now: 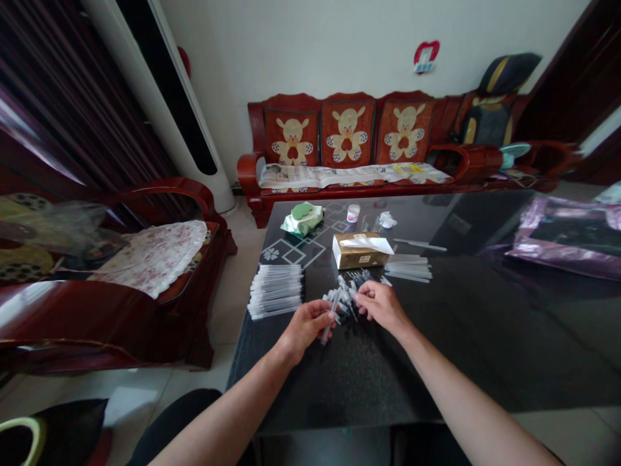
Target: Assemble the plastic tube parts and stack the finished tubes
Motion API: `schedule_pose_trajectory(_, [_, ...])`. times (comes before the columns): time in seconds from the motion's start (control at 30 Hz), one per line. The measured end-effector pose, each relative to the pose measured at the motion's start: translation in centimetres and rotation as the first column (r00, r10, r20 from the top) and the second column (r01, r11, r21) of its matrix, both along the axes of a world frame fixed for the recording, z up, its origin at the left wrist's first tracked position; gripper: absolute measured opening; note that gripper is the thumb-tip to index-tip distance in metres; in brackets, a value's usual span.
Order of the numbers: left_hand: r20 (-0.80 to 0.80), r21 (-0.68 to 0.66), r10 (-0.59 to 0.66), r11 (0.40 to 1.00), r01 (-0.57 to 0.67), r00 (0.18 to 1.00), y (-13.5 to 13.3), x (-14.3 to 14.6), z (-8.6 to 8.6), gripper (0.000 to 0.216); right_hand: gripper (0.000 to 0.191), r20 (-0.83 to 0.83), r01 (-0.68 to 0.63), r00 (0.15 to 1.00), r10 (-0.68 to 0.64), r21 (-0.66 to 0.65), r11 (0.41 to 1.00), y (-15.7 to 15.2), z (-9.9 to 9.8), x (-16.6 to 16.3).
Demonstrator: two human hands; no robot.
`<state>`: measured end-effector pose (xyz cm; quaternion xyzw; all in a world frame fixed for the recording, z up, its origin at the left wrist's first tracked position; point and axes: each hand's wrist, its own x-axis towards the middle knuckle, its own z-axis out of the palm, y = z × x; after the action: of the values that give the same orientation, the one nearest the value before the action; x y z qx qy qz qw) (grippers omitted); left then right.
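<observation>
"Tube [325, 334]: how's it lie?"
"Translucent, slim, straight; pinched in left hand [310, 323] between thumb and fingers; long axis slanting, far end rightward."
"Right hand [378, 304]?"
"Fingertips nearly together (cannot tell what's gripped)."

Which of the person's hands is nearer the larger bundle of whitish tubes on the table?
Left. The left hand is just right of the larger tube bundle; the right hand is farther right, beside the small pile.
</observation>
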<state>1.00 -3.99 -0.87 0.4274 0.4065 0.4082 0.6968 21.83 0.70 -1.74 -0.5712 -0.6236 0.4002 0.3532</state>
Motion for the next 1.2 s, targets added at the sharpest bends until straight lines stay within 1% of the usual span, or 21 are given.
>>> schedule_pose_trajectory(0.07, [-0.002,0.004,-0.015,1.000,0.015,1.000,-0.1,0.1,-0.1,0.037,0.025,-0.268,-0.008,0.963,-0.026,-0.126,0.992,0.0,0.8,0.6])
schedule_pose_trajectory(0.1, [-0.005,0.005,-0.027,1.000,0.027,1.000,-0.1,0.1,0.0,0.037,0.026,-0.362,-0.025,0.931,-0.038,-0.166,0.986,-0.1,1.1,0.8])
schedule_pose_trajectory(0.17, [-0.014,0.002,-0.054,0.999,0.054,0.998,-0.3,0.3,0.1,0.036,0.031,-0.480,-0.063,0.876,-0.047,-0.209,0.976,-0.2,1.7,1.2])
schedule_pose_trajectory(0.23, [-0.025,0.000,-0.073,0.997,0.073,0.997,-0.5,0.4,0.4,0.036,0.037,-0.535,-0.104,0.844,-0.038,-0.233,0.967,-0.5,1.9,1.3])
schedule_pose_trajectory(0.37, [-0.050,0.013,-0.089,0.996,0.090,0.995,-0.7,0.6,0.6,0.036,0.036,-0.560,-0.160,0.828,0.001,-0.236,0.959,-0.9,2.0,1.0])
schedule_pose_trajectory(0.5, [-0.061,0.032,-0.112,0.993,0.114,0.992,-0.6,0.5,0.5,0.037,0.043,-0.561,-0.264,0.821,0.102,-0.215,0.940,-1.3,2.2,0.6])
schedule_pose_trajectory(0.57, [-0.073,0.039,-0.118,0.992,0.121,0.990,-0.6,0.5,0.4,0.036,0.042,-0.560,-0.298,0.818,0.130,-0.219,0.929,-1.4,2.4,0.5])
schedule_pose_trajectory(0.63, [-0.086,0.044,-0.119,0.991,0.123,0.989,-0.6,0.5,0.5,0.036,0.036,-0.562,-0.277,0.821,0.104,-0.232,0.932,-1.4,2.4,0.6])
schedule_pose_trajectory(0.7, [-0.099,0.047,-0.115,0.992,0.120,0.988,-0.7,0.5,0.7,0.035,0.030,-0.573,-0.208,0.819,0.035,-0.239,0.949,-1.3,2.3,0.6])
schedule_pose_trajectory(0.8, [-0.119,0.047,-0.103,0.993,0.109,0.988,-0.7,0.5,0.9,0.035,0.028,-0.612,-0.083,0.787,-0.078,-0.231,0.969,-1.0,2.0,0.7])
schedule_pose_trajectory(0.87, [-0.131,0.041,-0.109,0.992,0.116,0.985,-0.7,0.5,0.9,0.036,0.028,-0.632,-0.033,0.765,-0.125,-0.232,0.972,-0.9,1.9,0.7])
schedule_pose_trajectory(0.97, [-0.143,0.038,-0.127,0.990,0.133,0.982,-0.7,0.6,0.8,0.036,0.028,-0.646,-0.017,0.749,-0.144,-0.236,0.972,-0.9,1.7,0.4])
schedule_pose_trajectory(1.1, [-0.146,0.055,-0.135,0.988,0.144,0.980,-0.7,0.6,0.5,0.035,0.029,-0.671,-0.044,0.733,-0.116,-0.217,0.975,-1.2,1.7,-0.1])
schedule_pose_trajectory(1.2, [-0.136,0.057,-0.133,0.988,0.142,0.982,-0.6,0.5,0.2,0.035,0.029,-0.665,-0.060,0.740,-0.100,-0.215,0.975,-1.4,1.8,-0.3])
